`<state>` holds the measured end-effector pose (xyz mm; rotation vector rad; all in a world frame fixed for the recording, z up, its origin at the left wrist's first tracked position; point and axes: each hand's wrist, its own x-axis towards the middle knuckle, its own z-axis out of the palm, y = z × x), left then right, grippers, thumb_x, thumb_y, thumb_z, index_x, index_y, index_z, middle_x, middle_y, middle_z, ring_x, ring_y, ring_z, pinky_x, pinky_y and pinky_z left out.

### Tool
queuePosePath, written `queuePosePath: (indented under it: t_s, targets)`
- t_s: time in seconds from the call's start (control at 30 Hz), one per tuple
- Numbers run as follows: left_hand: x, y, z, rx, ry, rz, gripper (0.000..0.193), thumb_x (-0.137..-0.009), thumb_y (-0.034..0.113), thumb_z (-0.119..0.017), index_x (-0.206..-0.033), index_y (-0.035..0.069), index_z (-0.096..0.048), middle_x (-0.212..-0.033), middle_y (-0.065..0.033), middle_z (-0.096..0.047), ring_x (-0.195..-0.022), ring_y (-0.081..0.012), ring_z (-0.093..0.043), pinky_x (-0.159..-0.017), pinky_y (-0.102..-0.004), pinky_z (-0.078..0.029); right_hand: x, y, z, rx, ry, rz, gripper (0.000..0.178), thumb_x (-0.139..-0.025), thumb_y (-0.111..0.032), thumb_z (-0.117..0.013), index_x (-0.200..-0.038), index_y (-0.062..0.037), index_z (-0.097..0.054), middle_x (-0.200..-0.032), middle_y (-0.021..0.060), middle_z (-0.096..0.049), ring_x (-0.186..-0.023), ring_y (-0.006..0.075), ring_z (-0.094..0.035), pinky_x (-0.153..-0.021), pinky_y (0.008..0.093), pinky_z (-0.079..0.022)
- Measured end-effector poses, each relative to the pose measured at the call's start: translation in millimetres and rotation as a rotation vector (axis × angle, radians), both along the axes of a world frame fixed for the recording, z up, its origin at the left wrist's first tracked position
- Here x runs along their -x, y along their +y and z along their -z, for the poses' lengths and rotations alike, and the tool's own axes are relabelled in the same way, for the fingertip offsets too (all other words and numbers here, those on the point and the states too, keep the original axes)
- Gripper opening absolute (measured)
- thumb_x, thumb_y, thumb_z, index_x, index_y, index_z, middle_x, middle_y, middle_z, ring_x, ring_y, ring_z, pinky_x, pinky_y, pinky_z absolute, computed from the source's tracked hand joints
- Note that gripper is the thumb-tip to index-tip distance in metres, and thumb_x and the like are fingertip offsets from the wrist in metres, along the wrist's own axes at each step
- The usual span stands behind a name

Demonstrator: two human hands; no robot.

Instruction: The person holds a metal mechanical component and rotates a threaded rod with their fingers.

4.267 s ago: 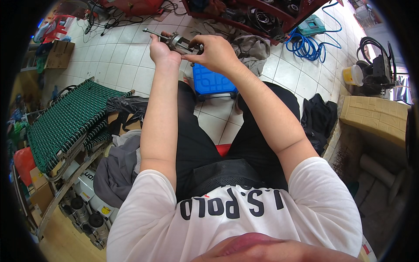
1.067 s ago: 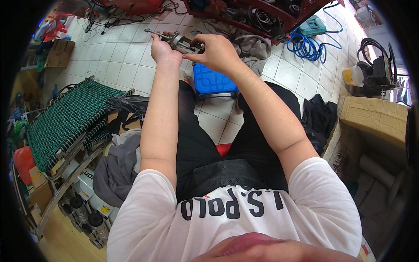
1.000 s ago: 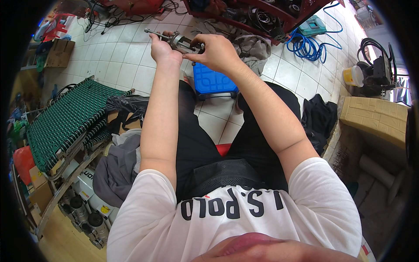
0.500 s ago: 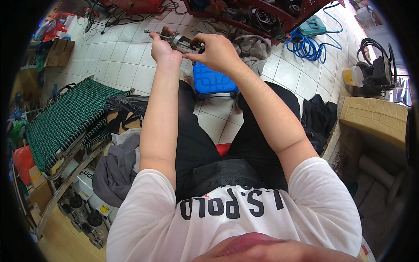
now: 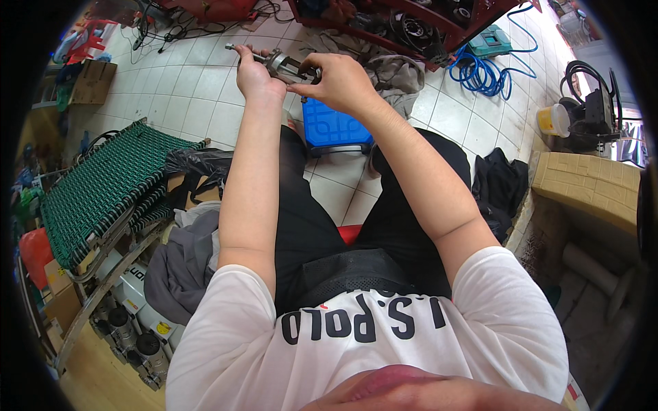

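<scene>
The tiled floor (image 5: 205, 89) fills the upper part of the view, and a person sits over it with both arms stretched forward above their dark trousers (image 5: 322, 226). To the person's left lies a green woven cot (image 5: 103, 185) on a metal frame, with grey cloth (image 5: 181, 267) heaped beside it. To the right stands a cardboard box (image 5: 589, 185), with dark clothing (image 5: 500, 192) on the floor next to it. A red metal rack (image 5: 439, 20) runs along the far edge, a coiled blue hose (image 5: 483, 72) lies just in front of it, and a blue plastic case (image 5: 332, 127) sits on the tiles between the knees.

Out at arm's length, above the blue case, is a metal tool (image 5: 277, 64) with a thin rod sticking out to the left. It lies between the two hands. The left hand (image 5: 255, 72) is wrapped around its left part from below, fingers curled closed. The right hand (image 5: 339, 82) grips the right end, fingers bent over it. The hands are near each other, almost touching.
</scene>
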<state>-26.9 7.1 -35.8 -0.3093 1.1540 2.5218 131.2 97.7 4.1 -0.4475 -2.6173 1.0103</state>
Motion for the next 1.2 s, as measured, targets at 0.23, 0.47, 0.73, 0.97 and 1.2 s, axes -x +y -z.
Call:
queuePosePath:
  t_s: [0.23,0.47,0.73,0.97,1.2]
  targets:
    - [-3.6,1.1,-2.1,-0.055,0.007,0.004,0.039,-0.111,0.045,-0.046,-0.108,0.010,-0.062,-0.093,-0.0017,-0.060,-0.089,-0.0176,-0.061,-0.088,-0.0396,-0.056,-0.6,0.9,0.5,0.000,0.014,0.007,0.055,-0.076,-0.048,-0.085,-0.110,-0.0064,-0.076,-0.102,0.0147,-0.077,-0.100,0.0353,-0.072,-0.087,0.0457,-0.057]
    - [-1.5,0.1,-4.3,0.032,0.009,0.046,0.042,-0.112,0.048,-0.040,-0.108,0.011,-0.059,-0.096,-0.0045,-0.066,-0.093,-0.0200,-0.064,-0.090,-0.0411,-0.055,-0.2,1.1,1.1,-0.012,0.012,0.007,0.057,-0.076,-0.048,-0.085,-0.112,-0.0057,-0.075,-0.103,0.0156,-0.076,-0.100,0.0356,-0.072,-0.088,0.0458,-0.057]
    - [0.7,2.0,1.2,-0.071,0.015,0.032,0.034,-0.114,0.044,-0.034,-0.114,0.013,-0.046,-0.105,-0.0074,-0.072,-0.094,-0.0211,-0.064,-0.091,-0.0418,-0.055,-1.5,-0.3,0.6,-0.029,0.073,0.024,0.052,-0.075,-0.046,-0.088,-0.107,-0.0065,-0.077,-0.087,0.0138,-0.075,-0.083,0.0309,-0.072,-0.078,0.0414,-0.056]
    - [-10.0,1.7,-11.3,-0.029,-0.007,-0.013,0.039,-0.110,0.048,-0.049,-0.104,0.009,-0.051,-0.093,-0.0035,-0.062,-0.084,-0.0178,-0.059,-0.081,-0.0382,-0.054,-1.0,-0.9,2.5,-0.025,0.093,0.024,0.053,-0.076,-0.046,-0.088,-0.109,-0.0059,-0.077,-0.083,0.0125,-0.075,-0.077,0.0280,-0.072,-0.075,0.0384,-0.056]
    - [-3.3,0.4,-4.1,-0.038,0.007,0.008,0.034,-0.110,0.043,-0.051,-0.101,0.010,-0.051,-0.090,-0.0028,-0.055,-0.082,-0.0192,-0.057,-0.085,-0.0414,-0.056,2.8,-0.7,8.0,0.110,0.002,0.027,0.058,-0.074,-0.052,-0.088,-0.109,-0.0068,-0.077,-0.086,0.0141,-0.075,-0.085,0.0307,-0.074,-0.077,0.0415,-0.058]
